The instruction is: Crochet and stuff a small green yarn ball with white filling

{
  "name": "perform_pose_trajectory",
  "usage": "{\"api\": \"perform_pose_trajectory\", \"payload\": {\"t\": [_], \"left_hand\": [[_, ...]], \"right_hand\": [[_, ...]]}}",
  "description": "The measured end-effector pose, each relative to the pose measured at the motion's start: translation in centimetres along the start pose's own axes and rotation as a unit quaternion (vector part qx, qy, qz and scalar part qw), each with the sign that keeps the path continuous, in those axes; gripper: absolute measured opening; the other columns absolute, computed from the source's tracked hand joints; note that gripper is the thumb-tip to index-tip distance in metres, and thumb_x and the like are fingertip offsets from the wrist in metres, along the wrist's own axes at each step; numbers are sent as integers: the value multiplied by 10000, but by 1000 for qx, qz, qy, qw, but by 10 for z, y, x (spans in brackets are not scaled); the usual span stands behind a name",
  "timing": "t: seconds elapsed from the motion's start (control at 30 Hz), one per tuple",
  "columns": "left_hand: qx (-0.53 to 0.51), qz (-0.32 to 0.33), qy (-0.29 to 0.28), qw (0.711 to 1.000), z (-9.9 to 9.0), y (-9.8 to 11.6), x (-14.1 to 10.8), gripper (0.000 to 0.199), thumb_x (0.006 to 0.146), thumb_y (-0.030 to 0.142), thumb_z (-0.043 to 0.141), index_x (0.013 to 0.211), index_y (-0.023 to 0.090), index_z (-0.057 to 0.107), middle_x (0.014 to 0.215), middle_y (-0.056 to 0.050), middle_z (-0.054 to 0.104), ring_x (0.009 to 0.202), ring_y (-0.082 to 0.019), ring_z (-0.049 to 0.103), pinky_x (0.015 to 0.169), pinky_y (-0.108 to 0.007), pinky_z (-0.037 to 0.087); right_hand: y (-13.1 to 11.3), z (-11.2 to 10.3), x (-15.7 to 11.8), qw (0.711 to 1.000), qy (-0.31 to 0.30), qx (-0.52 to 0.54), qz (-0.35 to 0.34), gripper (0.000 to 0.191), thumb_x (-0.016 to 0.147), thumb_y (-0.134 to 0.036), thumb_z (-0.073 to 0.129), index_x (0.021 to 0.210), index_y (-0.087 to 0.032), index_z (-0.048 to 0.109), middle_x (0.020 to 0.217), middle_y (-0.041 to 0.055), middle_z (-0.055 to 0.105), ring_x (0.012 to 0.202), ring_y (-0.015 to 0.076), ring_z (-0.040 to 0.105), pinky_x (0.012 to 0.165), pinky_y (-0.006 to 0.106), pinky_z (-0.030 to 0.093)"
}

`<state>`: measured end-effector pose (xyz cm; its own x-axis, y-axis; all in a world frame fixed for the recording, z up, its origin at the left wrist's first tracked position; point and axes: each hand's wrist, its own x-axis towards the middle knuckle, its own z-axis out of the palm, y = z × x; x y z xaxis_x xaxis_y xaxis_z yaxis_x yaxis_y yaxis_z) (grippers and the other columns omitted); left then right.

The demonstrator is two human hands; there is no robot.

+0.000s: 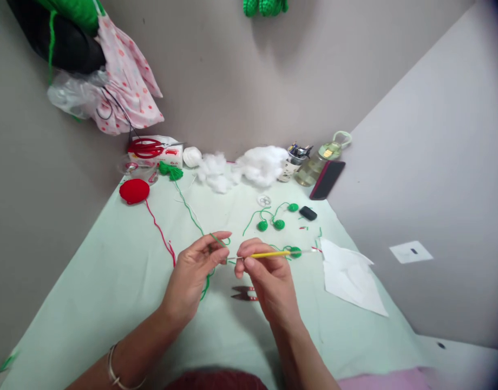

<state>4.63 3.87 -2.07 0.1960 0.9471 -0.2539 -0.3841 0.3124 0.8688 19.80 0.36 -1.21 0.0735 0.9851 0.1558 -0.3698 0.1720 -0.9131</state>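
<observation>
Near the middle of the table, my left hand [192, 271] pinches green yarn [218, 240], with a strand looped over the fingers and tails hanging below. My right hand [269, 276] grips a crochet hook [271, 254] with a yellow handle. The hook's thin metal end points left and reaches the fingertips of my left hand. Whatever stitches lie between those fingertips are too small to tell. Thread snips [243, 293] lie beneath, partly hidden by my right hand. A green yarn ball [295, 253] sits just behind the hook's handle.
Red yarn [134, 191] and green yarn [170, 171] are at the back left. White stuffing [262, 165], a pen cup [290, 164], a bottle [314, 167] and a phone [327, 180] line the back. Small green balls [279, 225] lie right of centre, white paper [350, 273] at the right.
</observation>
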Motion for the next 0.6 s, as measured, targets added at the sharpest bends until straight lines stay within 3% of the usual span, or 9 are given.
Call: {"api": "perform_pose_trajectory", "payload": {"t": [0.1,0.27,0.37,0.6], "left_hand": [[-2,6,-25,1000,4,-4,-2,343,830,282,853,1168,281,794,782,47,654,753,-101,602,777,-213,496],[-19,-3,-54,998,11,-7,-7,417,847,271,844,1254,274,758,793,52,668,766,-97,648,806,-216,521],[-35,-16,-57,998,12,-8,-11,471,851,287,842,1308,255,733,819,41,695,791,-109,672,831,-229,541],[-34,-22,-67,997,14,0,-22,462,831,274,860,1280,257,753,896,11,775,911,-141,706,930,-251,555]], "right_hand": [[5,5,-4,983,48,-135,-112,165,944,-146,702,962,-275,805,919,22,690,783,148,688,695,295,583],[12,8,-10,901,85,-329,-268,360,928,-4,652,1096,-298,772,941,37,764,855,185,690,707,335,593],[14,7,-12,858,86,-394,-318,409,919,20,654,1166,-293,743,965,45,782,860,195,697,712,358,606],[16,8,-17,798,114,-449,-386,422,939,-7,644,1255,-269,743,1063,79,774,909,206,732,712,353,624]]}}
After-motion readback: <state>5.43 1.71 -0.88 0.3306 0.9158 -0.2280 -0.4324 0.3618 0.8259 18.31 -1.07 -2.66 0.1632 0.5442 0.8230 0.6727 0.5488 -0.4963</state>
